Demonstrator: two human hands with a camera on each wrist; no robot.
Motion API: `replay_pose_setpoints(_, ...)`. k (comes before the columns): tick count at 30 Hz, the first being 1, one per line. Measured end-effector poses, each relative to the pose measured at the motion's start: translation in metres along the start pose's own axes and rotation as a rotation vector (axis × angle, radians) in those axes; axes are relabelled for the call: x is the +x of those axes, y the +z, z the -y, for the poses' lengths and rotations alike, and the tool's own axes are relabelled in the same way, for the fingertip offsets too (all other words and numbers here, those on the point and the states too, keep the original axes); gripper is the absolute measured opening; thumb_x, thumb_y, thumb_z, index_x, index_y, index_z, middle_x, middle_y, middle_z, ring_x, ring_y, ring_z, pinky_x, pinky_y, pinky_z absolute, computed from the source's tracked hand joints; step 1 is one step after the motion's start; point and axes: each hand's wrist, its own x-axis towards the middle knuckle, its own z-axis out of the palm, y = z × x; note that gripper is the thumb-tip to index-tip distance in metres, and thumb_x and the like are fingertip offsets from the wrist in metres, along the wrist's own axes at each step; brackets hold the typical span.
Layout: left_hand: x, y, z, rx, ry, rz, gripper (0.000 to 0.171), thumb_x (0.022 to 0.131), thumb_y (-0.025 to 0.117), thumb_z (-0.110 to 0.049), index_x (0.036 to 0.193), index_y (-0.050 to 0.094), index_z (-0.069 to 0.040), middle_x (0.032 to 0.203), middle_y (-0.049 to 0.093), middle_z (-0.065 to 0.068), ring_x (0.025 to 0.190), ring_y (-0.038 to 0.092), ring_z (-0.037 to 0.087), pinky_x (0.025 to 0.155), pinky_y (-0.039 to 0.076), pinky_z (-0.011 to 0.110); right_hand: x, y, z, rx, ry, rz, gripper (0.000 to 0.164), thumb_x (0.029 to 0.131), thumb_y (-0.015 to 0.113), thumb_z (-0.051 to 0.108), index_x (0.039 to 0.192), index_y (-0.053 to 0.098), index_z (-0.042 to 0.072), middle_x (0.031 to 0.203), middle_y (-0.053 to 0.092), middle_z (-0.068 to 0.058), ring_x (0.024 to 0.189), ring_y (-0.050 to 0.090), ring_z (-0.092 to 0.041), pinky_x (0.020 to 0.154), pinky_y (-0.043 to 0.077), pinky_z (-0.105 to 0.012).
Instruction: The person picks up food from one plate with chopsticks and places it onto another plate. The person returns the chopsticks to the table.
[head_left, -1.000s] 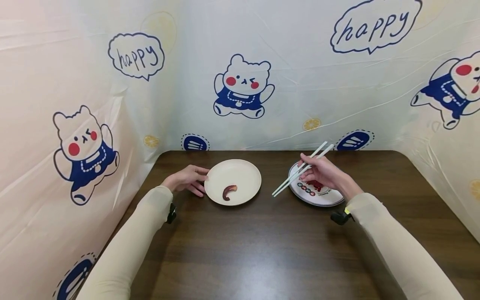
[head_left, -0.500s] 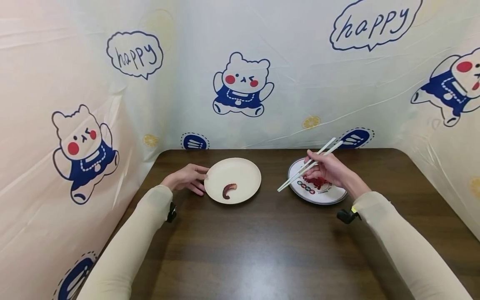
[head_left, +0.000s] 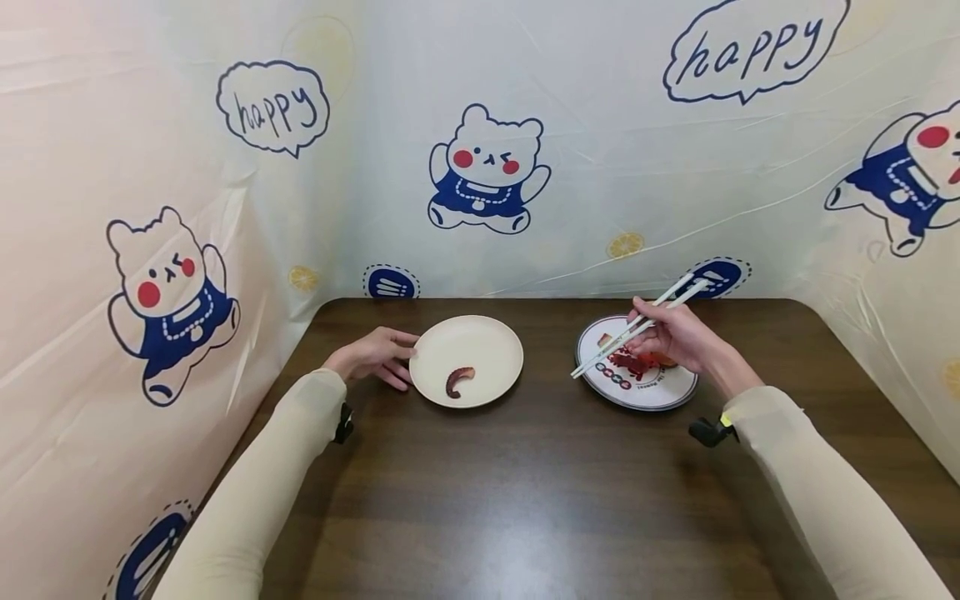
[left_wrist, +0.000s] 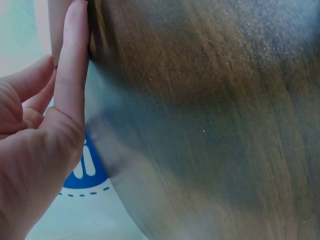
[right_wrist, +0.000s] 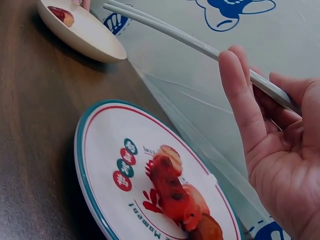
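My left hand [head_left: 378, 358] touches the left rim of a cream plate [head_left: 487, 350], its long finger [left_wrist: 72, 75] straight along the plate's edge in the left wrist view. On that plate lies a curved, dark reddish-brown piece that looks like an octopus tentacle [head_left: 457, 382]. My right hand [head_left: 678, 337] holds a pair of pale chopsticks [head_left: 611, 346] over a printed white plate [head_left: 675, 392], the tips above its left edge. Several glossy red and orange food pieces [right_wrist: 175, 190] lie on the printed plate, partly hidden by my right hand in the head view. Nothing sits between the chopstick tips.
Both plates stand near the back edge of a dark wooden table [head_left: 480, 483]. A pale cloth [head_left: 600, 167] printed with bears and speech bubbles hangs behind and beside the table. Each wrist carries a small black camera [head_left: 711, 432].
My right hand has moved right with the chopsticks, so their tips are now over the printed plate's left edge, and more of the food there shows. My left hand has stayed in place.
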Motion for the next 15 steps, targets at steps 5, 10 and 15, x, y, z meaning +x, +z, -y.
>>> replay_pose_setpoints(5, -0.001, 0.001, 0.001, -0.011, 0.001, 0.005, 0.055, 0.111, 0.053, -0.008, 0.162, 0.035, 0.0, 0.113, 0.067, 0.024, 0.083, 0.076, 0.03, 0.078, 0.066, 0.049, -0.006, -0.008, 0.002, 0.048, -0.018, 0.02, 0.038, 0.115, 0.044, 0.02, 0.099, 0.068, -0.004, 0.083, 0.075, -0.022, 0.073, 0.078, -0.027, 0.074, 0.066, -0.035)
replay_pose_setpoints(10, -0.001, 0.0, 0.002, -0.011, 0.006, 0.0, 0.055, 0.111, 0.053, -0.008, 0.162, 0.035, 0.0, 0.111, 0.068, 0.024, 0.083, 0.076, 0.031, 0.077, 0.066, 0.049, -0.013, -0.015, 0.002, 0.055, -0.016, 0.004, 0.038, 0.115, 0.045, 0.021, 0.097, 0.07, -0.001, 0.08, 0.075, -0.018, 0.07, 0.077, -0.023, 0.072, 0.066, -0.032)
replay_pose_setpoints(15, -0.001, 0.0, 0.002, -0.01, 0.012, 0.005, 0.055, 0.111, 0.053, -0.008, 0.162, 0.035, 0.001, 0.111, 0.068, 0.024, 0.083, 0.076, 0.031, 0.078, 0.066, 0.05, -0.019, -0.023, 0.003, 0.045, -0.025, -0.015, 0.038, 0.115, 0.045, 0.021, 0.098, 0.069, -0.002, 0.079, 0.074, -0.016, 0.068, 0.075, -0.021, 0.068, 0.066, -0.031)
